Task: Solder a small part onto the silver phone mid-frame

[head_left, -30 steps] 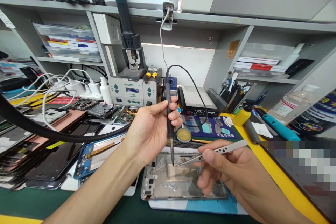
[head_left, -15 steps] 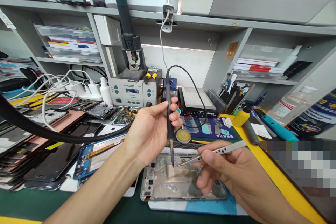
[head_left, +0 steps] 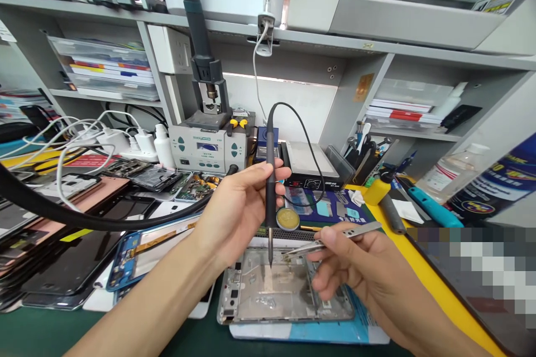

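My curled left hand (head_left: 234,209) grips a slim black iron (head_left: 271,209); my half-curled right hand (head_left: 355,262) pinches perforated metal tweezers (head_left: 365,228).

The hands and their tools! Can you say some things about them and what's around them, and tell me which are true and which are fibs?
1. The left hand holds the iron. True.
2. The right hand holds scissors. False: it holds tweezers.
3. The iron points up. False: it points down.
4. The mat is green. True.
5. The tin is square. False: it is round.
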`<state>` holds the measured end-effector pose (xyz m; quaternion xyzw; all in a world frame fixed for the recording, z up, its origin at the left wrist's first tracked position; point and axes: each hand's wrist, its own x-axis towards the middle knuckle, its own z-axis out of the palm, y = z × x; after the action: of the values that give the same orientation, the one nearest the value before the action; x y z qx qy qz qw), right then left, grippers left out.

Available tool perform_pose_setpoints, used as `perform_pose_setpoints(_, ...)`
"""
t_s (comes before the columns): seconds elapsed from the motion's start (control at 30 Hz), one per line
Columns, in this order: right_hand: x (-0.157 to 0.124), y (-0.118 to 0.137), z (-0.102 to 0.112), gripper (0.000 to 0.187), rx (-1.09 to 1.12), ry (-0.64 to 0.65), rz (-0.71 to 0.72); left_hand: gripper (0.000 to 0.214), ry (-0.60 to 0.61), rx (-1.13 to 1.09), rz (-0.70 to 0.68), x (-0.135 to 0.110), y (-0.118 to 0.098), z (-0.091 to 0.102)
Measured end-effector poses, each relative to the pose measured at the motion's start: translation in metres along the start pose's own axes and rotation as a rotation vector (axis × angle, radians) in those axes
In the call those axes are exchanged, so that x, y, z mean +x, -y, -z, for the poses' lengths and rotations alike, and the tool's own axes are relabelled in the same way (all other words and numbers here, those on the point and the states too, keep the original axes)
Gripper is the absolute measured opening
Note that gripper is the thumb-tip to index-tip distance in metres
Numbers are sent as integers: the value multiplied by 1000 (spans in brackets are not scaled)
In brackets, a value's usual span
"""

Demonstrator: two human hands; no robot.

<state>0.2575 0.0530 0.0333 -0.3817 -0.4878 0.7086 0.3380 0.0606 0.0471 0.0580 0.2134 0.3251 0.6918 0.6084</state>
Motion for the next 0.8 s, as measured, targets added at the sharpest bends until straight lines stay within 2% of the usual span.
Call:
perform_pose_setpoints(0.13,4,0,6,40,-4,33,-8,16,-19,74,-35,0,0,4)
perform_pose_setpoints(0.37,5,0,17,30,-61,60,78,14,-15,149,-73,0,-1,4)
perform_pose_setpoints(0.53,5,2,25,27,-101,111,113,18,-11,179,-94,-1,0,2)
perform_pose_setpoints(0.8,5,5,29,20,-143,111,170,24,-4,231,-111,-3,0,4)
